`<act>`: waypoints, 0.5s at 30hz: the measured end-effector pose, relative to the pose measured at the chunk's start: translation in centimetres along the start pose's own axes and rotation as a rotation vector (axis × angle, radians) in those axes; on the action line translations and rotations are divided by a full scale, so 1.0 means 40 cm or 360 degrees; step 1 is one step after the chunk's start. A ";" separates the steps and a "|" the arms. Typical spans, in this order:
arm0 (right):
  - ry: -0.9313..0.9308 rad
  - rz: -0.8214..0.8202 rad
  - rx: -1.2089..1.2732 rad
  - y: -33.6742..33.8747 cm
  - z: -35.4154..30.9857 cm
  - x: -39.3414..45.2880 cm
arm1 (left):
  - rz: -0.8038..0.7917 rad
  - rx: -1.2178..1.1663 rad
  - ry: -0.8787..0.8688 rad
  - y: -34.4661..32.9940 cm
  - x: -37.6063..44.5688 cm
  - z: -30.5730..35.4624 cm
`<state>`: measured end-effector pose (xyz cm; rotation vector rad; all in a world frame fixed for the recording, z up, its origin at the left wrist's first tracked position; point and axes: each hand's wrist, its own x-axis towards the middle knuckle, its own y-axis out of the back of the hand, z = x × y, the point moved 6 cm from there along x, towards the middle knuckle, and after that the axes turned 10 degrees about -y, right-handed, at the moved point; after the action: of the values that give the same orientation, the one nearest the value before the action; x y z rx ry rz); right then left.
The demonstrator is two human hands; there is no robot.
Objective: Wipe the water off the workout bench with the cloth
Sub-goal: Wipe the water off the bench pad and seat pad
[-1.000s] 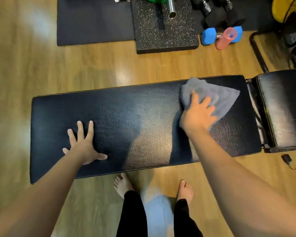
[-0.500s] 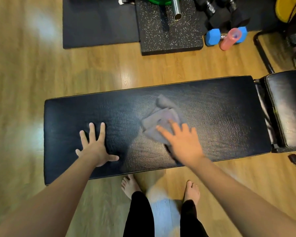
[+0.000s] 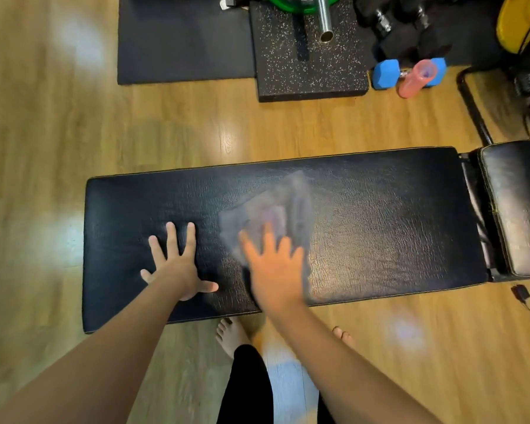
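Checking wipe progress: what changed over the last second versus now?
The right hand swept the cloth from the bench end near the seat pad leftward to the middle, close to the left hand. Fingers stay flat on the cloth, nothing gripped or released. The left hand stayed splayed on the bench.

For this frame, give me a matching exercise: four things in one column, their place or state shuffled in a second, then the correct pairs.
Things
1. left hand
2. right hand
3. grey cloth
4. pink bottle

Places or states
A. on the wood floor beside the blue dumbbell
B. blurred with motion, fingers straight, pressing on the cloth
C. flat on the bench pad, fingers spread, clear of the cloth
D. spread on the middle of the bench pad, partly under a hand

Pairs: 1-C, 2-B, 3-D, 4-A
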<state>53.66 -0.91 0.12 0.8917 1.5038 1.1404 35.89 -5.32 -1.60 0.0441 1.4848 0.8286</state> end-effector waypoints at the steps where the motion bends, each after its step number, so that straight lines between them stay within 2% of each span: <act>1: 0.0193 -0.0048 -0.0058 -0.017 -0.038 -0.045 | -0.0013 0.0014 0.0016 -0.001 0.002 0.000; 3: 0.0443 -0.0079 -0.0144 -0.042 -0.042 -0.115 | -0.0043 0.0041 0.0056 -0.004 0.005 -0.002; 5: 0.0575 -0.0049 -0.0157 -0.047 0.026 -0.154 | -0.0079 0.0070 0.0063 -0.007 0.007 -0.002; 7: 0.0638 -0.0086 -0.0220 -0.050 0.129 -0.174 | -0.0116 0.0104 0.0063 -0.007 0.010 0.002; 9: 0.0582 -0.0136 -0.0282 -0.045 0.252 -0.168 | -0.0151 0.0122 0.0077 -0.006 0.013 0.003; 11: 0.0319 -0.0080 -0.0261 -0.014 0.382 -0.126 | -0.0169 0.0138 0.0084 -0.007 0.016 0.002; 15: -0.0594 0.0049 -0.0057 0.061 0.561 -0.005 | -0.0192 0.0156 0.0102 -0.004 0.010 0.003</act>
<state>75.56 4.44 1.45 1.0414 1.1647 0.9568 36.01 -5.18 -1.98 0.0012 1.5718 0.6648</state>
